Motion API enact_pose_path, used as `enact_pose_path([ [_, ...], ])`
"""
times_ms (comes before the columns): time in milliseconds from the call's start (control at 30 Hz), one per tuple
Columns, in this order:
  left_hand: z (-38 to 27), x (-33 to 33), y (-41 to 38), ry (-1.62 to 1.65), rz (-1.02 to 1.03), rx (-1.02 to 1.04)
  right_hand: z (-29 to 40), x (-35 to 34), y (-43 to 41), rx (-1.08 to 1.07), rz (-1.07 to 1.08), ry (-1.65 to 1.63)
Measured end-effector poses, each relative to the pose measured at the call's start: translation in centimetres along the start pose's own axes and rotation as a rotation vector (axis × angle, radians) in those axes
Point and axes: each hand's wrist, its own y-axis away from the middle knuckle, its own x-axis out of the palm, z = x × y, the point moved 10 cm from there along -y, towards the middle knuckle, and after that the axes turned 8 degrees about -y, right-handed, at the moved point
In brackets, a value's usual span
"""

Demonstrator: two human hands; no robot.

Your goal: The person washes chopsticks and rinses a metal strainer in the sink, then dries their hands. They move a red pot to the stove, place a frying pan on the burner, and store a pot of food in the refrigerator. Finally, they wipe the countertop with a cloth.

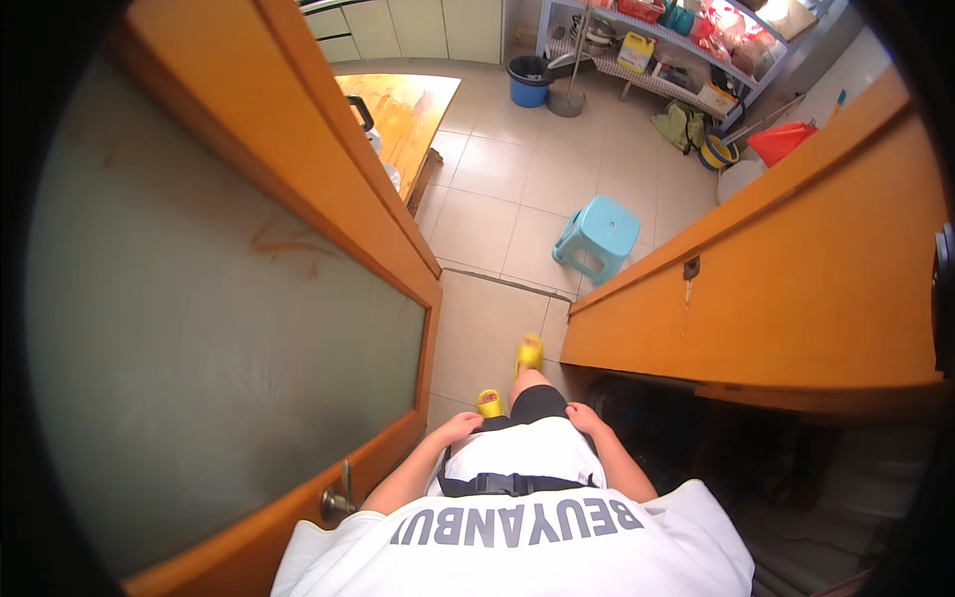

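Note:
My left hand [461, 426] rests by the black shorts at the left side of my waist, its fingers partly curled. At the right side, my right hand [584, 418] touches the edge of the black shorts [539, 404]. Whether either hand grips the cloth cannot be told. A black strap with a plastic buckle [505, 484] crosses my white shirt [522, 567]. Below are my feet in yellow slippers, one slipper [529, 352] ahead of the other slipper [489, 404].
A wooden door with frosted glass [224, 321] stands at left, a wooden panel [753, 298] at right. Beyond the doorway are a light-blue plastic stool [610, 225], a wooden table [418, 97], a blue bin [528, 91] and a loaded shelf [753, 80].

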Motion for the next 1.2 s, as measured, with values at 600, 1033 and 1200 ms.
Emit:
enact_pose_path([
  [600, -43.0, -8.0, -21.4, -1.082, 0.025, 0.35, 18.7, -22.4, -28.9, 0.039, -0.212, -0.122],
  [1033, -44.0, -23.7, -35.8, -1.191, -0.128, -0.248, 6.3, -23.3, -45.3, 0.283, -0.298, -0.502],
  [1200, -47.6, -27.1, -41.0, -1.243, -0.204, -0.14, 3.3, -24.9, -54.5, 0.322, -0.317, -0.461],
])
